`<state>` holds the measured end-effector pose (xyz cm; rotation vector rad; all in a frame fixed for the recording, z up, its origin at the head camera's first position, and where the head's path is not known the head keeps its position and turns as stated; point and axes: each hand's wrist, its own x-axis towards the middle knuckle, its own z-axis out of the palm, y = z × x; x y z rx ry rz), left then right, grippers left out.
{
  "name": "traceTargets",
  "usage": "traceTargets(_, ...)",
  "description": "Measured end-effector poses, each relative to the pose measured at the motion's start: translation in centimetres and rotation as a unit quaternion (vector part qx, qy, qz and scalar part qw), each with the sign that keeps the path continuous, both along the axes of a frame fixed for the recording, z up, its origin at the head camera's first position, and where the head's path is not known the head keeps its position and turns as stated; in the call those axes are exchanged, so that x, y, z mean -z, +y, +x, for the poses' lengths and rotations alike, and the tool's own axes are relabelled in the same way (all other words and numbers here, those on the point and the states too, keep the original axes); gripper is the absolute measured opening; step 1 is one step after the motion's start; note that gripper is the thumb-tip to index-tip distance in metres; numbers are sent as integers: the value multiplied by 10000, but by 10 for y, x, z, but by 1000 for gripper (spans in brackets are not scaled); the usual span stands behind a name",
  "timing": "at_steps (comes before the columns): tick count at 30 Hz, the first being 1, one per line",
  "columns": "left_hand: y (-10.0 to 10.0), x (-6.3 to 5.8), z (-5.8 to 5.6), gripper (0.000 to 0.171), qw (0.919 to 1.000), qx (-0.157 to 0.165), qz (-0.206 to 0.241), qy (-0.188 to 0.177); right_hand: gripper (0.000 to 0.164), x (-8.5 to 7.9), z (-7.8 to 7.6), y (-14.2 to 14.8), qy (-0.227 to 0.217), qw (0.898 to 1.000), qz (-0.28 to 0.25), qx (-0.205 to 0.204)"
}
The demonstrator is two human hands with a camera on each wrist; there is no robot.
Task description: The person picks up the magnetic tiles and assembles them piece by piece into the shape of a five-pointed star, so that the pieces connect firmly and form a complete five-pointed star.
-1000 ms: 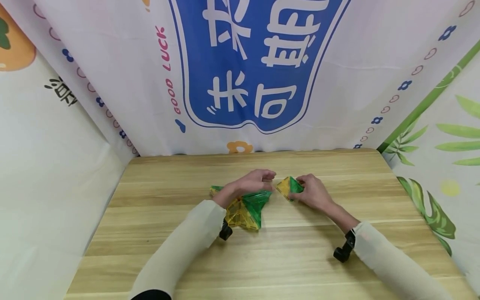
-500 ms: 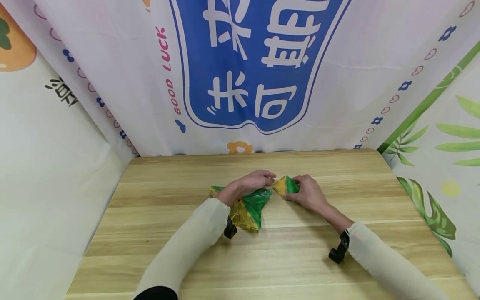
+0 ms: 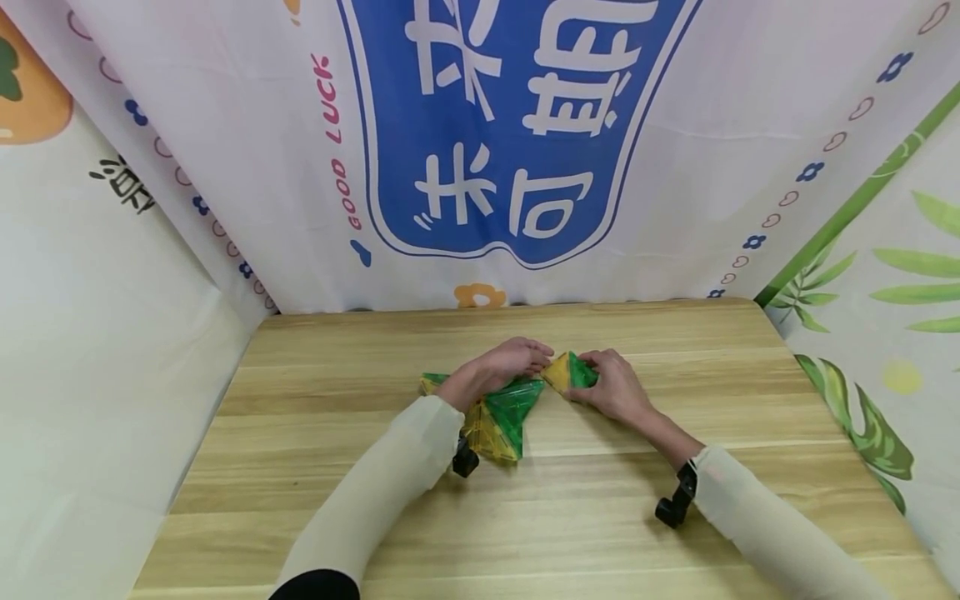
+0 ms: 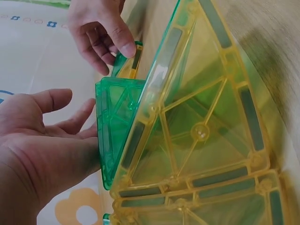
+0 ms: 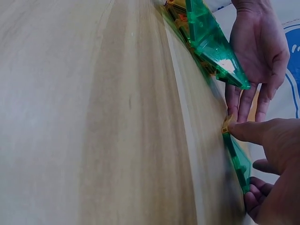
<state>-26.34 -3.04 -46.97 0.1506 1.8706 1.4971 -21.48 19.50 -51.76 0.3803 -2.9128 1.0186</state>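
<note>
A star-shaped build of translucent yellow and green magnetic tiles [image 3: 516, 410] sits on the table, partly hidden under my left forearm. My left hand [image 3: 513, 363] reaches over its far side with fingers extended and holds nothing. In the left wrist view its palm is beside the build's green tile [image 4: 119, 105]. To the right, my right hand [image 3: 618, 390] pinches a smaller piece made of a yellow and a green triangular magnetic tile [image 3: 557, 373]. The piece's yellow tip is close to my left fingertips; whether they touch it I cannot tell.
The wooden table [image 3: 540, 517] runs back to a printed white cloth [image 3: 675, 217] with a blue panel. More cloth hangs along the left and right sides. Black wrist cameras [image 3: 670, 510] sit low over the tabletop.
My right hand has slid the small yellow-and-green tile piece leftward, closer to my left hand and the build. My left hand has shifted slightly to the right.
</note>
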Motion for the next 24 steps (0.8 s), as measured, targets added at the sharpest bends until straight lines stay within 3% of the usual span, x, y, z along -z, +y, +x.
traceTargets(7, 4, 2, 3, 37, 9992, 4, -156, 380, 67, 3, 3, 2, 92, 9996, -261, -68)
traceTargets(14, 7, 3, 8, 33, 9930, 79, -669, 967, 64, 8, 4, 2, 112, 9979, -593, -236)
traceTargets(24, 10, 5, 10, 35, 9910, -159, -647, 1159, 48, 7, 2, 4, -39, 9929, -1138, -349)
